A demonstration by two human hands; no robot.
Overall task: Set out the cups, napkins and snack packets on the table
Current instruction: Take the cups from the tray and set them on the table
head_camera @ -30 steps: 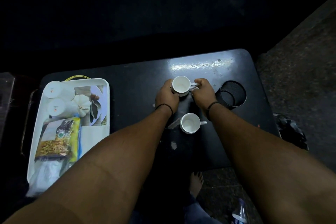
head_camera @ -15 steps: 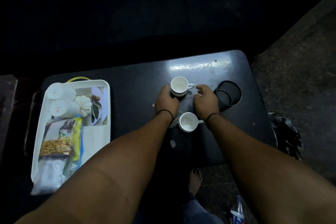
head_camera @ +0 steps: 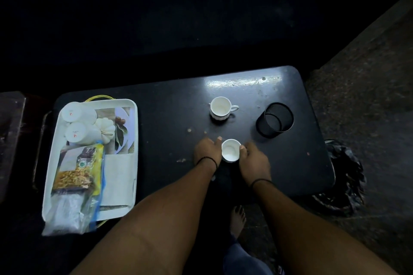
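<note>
Both hands (head_camera: 232,158) now back around near cup (head_camera: 230,150), handle hidden.

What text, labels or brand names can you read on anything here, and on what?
Nothing can be read.
Two overturned white cups in the tray: a small red mark on each base, too small to read.
Snack packet: a round green emblem and print, too blurred to read.
Two upright cups on the table: no text shows.
</note>
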